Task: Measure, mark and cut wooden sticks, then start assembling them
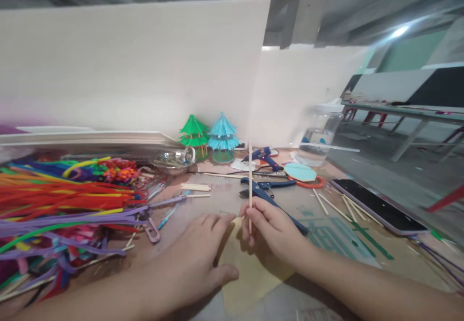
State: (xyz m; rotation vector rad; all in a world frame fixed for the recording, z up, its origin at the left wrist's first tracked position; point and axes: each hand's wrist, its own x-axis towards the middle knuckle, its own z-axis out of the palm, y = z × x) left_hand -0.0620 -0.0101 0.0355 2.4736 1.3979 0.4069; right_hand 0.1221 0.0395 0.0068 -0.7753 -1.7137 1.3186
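Upright between the pinched fingers of my right hand (266, 226) is a thin wooden stick (250, 176). My left hand (206, 251) rests low with its fingers stretched out and the thumb apart, holding nothing; its fingertips come close to the right hand. Under both hands lies a yellowish sheet (241, 282). Just behind the right hand are blue-handled pliers (266, 193). Several short sticks (195, 187) lie beyond the left hand, and more loose sticks (335, 206) lie to the right.
Colourful pipe cleaners (65, 195) pile up at left. Two small tiered paper towers, green (193, 130) and blue (222, 135), stand at the back beside a glue gun (264, 156). On the right are a water bottle (319, 137), a phone (379, 205) and a clear ruler-like stencil (339, 239).
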